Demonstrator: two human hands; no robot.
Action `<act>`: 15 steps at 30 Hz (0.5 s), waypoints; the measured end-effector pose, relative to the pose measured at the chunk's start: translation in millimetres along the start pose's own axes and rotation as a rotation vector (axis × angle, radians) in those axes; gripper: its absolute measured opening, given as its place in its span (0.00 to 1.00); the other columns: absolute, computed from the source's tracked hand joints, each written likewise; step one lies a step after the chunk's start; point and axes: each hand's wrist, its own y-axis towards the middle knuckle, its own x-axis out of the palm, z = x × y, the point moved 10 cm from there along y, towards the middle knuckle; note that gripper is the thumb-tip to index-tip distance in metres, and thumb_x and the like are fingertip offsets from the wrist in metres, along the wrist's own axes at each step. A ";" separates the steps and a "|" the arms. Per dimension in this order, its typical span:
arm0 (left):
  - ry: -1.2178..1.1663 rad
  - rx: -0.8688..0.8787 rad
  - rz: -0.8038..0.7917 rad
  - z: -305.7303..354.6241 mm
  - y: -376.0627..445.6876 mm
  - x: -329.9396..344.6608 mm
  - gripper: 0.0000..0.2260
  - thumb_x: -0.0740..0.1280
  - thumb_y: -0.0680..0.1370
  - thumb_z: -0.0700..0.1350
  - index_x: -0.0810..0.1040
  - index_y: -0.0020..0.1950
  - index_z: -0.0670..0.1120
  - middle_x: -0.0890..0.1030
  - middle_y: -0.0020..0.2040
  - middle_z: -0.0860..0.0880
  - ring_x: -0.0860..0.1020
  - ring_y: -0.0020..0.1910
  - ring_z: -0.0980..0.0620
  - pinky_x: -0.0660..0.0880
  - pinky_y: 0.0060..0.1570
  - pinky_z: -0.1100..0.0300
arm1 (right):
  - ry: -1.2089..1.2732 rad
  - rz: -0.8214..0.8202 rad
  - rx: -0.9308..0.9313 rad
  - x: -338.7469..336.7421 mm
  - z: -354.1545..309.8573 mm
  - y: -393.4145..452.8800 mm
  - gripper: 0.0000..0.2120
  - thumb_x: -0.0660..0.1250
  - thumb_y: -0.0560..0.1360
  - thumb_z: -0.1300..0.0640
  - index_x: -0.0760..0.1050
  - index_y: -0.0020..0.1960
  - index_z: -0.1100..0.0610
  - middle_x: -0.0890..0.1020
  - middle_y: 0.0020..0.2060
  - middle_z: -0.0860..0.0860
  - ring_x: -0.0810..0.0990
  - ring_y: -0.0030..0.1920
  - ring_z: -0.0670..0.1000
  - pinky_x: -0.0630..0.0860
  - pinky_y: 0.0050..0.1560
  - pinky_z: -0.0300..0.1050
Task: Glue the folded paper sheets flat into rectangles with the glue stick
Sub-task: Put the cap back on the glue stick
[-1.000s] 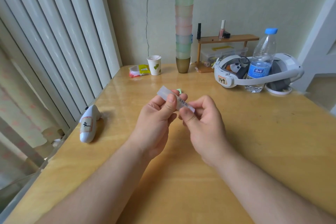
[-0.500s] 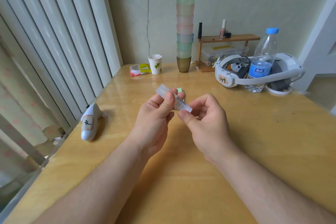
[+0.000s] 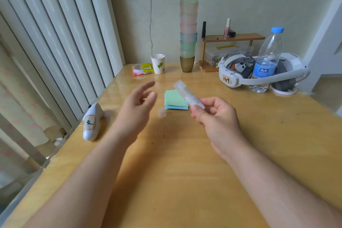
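While right hand (image 3: pixel 215 116) pinches lower end of glue stick (image 3: pixel 188 94) between thumb and curled fingers, tube tilts up and away to left, above table (image 3: pixel 185 163). Left hand (image 3: pixel 136 105) raised, fingers loose and spread, grasping nothing. Small translucent cap (image 3: pixel 161 112) blurred between both hands; resting or airborne: cannot tell. Folded paper sheets (image 3: pixel 174 100), green over blue, lie flat on table just beyond cap, partly behind tube. White stapler (image 3: pixel 92 122) near left edge. Water bottle (image 3: pixel 267 61) far right.
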 end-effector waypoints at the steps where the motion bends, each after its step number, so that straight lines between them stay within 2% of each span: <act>1: 0.129 -0.030 0.050 -9.4 4.0 -13.4 0.11 0.65 0.85 0.51 0.78 0.67 0.61 0.81 0.57 0.53 0.76 0.36 0.60 0.71 0.31 0.68 | 0.002 0.011 0.010 -3.7 0.9 1.6 0.07 0.75 0.77 0.63 0.80 0.53 0.55 0.87 0.44 0.53 0.83 0.41 0.46 0.78 0.49 0.46; 2: 0.231 -0.066 0.058 -19.0 6.7 -20.5 0.09 0.64 0.85 0.51 0.80 0.63 0.62 0.80 0.56 0.52 0.75 0.34 0.58 0.73 0.31 0.65 | -0.003 0.020 0.019 -6.3 2.1 2.5 0.08 0.75 0.77 0.62 0.80 0.53 0.55 0.88 0.44 0.53 0.83 0.41 0.46 0.78 0.49 0.46; 3: 0.296 -0.098 0.028 -28.7 8.4 -20.0 0.07 0.66 0.84 0.53 0.80 0.60 0.62 0.80 0.57 0.52 0.77 0.38 0.56 0.77 0.35 0.60 | -0.012 0.026 0.024 -7.2 4.0 3.2 0.08 0.75 0.77 0.62 0.80 0.53 0.55 0.88 0.45 0.53 0.83 0.42 0.46 0.78 0.49 0.46; 5: 0.429 -0.126 -0.115 -44.0 6.9 -3.3 0.11 0.70 0.80 0.60 0.80 0.61 0.63 0.78 0.61 0.52 0.79 0.54 0.53 0.81 0.54 0.50 | -0.023 0.030 0.027 -5.9 5.0 2.3 0.08 0.76 0.77 0.62 0.80 0.52 0.54 0.87 0.44 0.52 0.83 0.41 0.46 0.78 0.49 0.45; 7: 0.687 -0.054 -0.246 -51.5 4.0 20.8 0.21 0.70 0.77 0.66 0.75 0.69 0.66 0.76 0.67 0.52 0.74 0.66 0.48 0.73 0.67 0.47 | -0.036 0.034 0.024 -4.8 5.6 1.3 0.08 0.76 0.76 0.62 0.80 0.51 0.53 0.87 0.43 0.51 0.83 0.41 0.46 0.79 0.50 0.47; 8: 0.802 -0.006 -0.267 -51.9 3.2 30.6 0.24 0.68 0.76 0.66 0.72 0.72 0.66 0.76 0.69 0.53 0.72 0.68 0.45 0.69 0.70 0.48 | -0.043 0.033 0.029 -4.8 6.8 1.0 0.08 0.76 0.76 0.62 0.80 0.51 0.53 0.87 0.43 0.51 0.83 0.42 0.47 0.80 0.51 0.48; 9: 0.878 0.034 -0.254 -50.3 3.7 36.6 0.24 0.67 0.77 0.66 0.72 0.72 0.66 0.76 0.70 0.54 0.71 0.68 0.44 0.67 0.71 0.49 | -0.050 0.027 0.037 -4.4 8.2 0.6 0.08 0.76 0.76 0.62 0.80 0.51 0.53 0.87 0.44 0.51 0.84 0.43 0.47 0.81 0.53 0.49; 11: 0.886 0.095 -0.185 -43.8 7.1 40.4 0.17 0.68 0.78 0.62 0.76 0.66 0.64 0.79 0.66 0.55 0.75 0.63 0.45 0.70 0.67 0.49 | -0.059 0.008 0.049 -2.3 10.9 -0.5 0.08 0.76 0.76 0.63 0.80 0.51 0.52 0.87 0.44 0.50 0.84 0.43 0.48 0.80 0.53 0.49; 13: 0.838 0.095 -0.111 -37.4 8.5 36.2 0.07 0.70 0.78 0.54 0.79 0.56 0.59 0.82 0.57 0.53 0.77 0.56 0.45 0.74 0.58 0.51 | -0.068 -0.008 0.058 0.4 12.9 -1.3 0.08 0.76 0.76 0.63 0.80 0.51 0.52 0.87 0.44 0.50 0.83 0.43 0.48 0.79 0.52 0.47; 15: 0.832 0.074 -0.073 -33.1 8.0 31.5 0.04 0.70 0.79 0.49 0.76 0.52 0.56 0.81 0.50 0.51 0.78 0.52 0.44 0.73 0.48 0.54 | -0.073 -0.018 0.062 2.5 13.1 -1.9 0.08 0.76 0.76 0.63 0.80 0.51 0.53 0.87 0.44 0.51 0.83 0.42 0.47 0.79 0.51 0.47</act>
